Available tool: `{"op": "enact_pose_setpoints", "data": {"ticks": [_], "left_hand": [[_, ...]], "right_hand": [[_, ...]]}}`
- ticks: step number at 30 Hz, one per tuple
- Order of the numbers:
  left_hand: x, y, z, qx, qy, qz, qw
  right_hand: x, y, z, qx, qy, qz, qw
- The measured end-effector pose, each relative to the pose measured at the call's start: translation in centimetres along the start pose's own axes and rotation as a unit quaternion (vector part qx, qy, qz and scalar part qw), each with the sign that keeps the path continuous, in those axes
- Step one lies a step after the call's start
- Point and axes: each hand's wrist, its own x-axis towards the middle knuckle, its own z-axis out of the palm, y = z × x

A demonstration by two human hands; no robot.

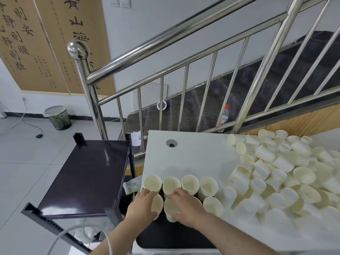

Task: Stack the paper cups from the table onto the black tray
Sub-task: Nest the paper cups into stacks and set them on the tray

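Observation:
A black tray [165,234] lies at the near left corner of the white table [193,150]. Several stacks of cream paper cups stand upright on it; the back row [190,183] holds several. My left hand [142,204] is wrapped around a front-row cup stack [157,203]. My right hand [187,207] grips the neighbouring front stack [170,207]. Another cup [213,205] stands to the right of my right hand. A large heap of loose paper cups [279,173] covers the right side of the table, most lying on their sides.
A dark cart [86,173] stands left of the table. A steel stair railing [165,70] runs behind, with a plastic bottle [224,115] on the stairs. A bin [58,117] sits by the far wall. A cable hole [171,143] is in the tabletop.

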Motion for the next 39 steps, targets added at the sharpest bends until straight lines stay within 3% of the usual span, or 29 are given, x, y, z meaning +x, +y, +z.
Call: {"op": "enact_pose_setpoints", "data": {"ticks": [12, 19, 31, 39], "left_hand": [[0.5, -0.5, 0.3, 0.006, 0.006, 0.021, 1.0], [1.5, 1.2, -0.2, -0.029, 0.033, 0.066, 0.997], [5.2, 10.0, 0.2, -0.043, 0.029, 0.133, 0.99], [9.3, 19.1, 3.8, -0.004, -0.016, 0.131, 0.991]], "right_hand": [[-0.2, 0.2, 0.9, 0.055, 0.01, -0.006, 0.998], [-1.3, 1.1, 0.2, 0.082, 0.058, 0.019, 0.995], [-4.2, 10.9, -4.7, 0.092, 0.141, 0.084, 0.982], [-6.5, 20.6, -6.0, 0.086, 0.121, 0.11, 0.983]]}}
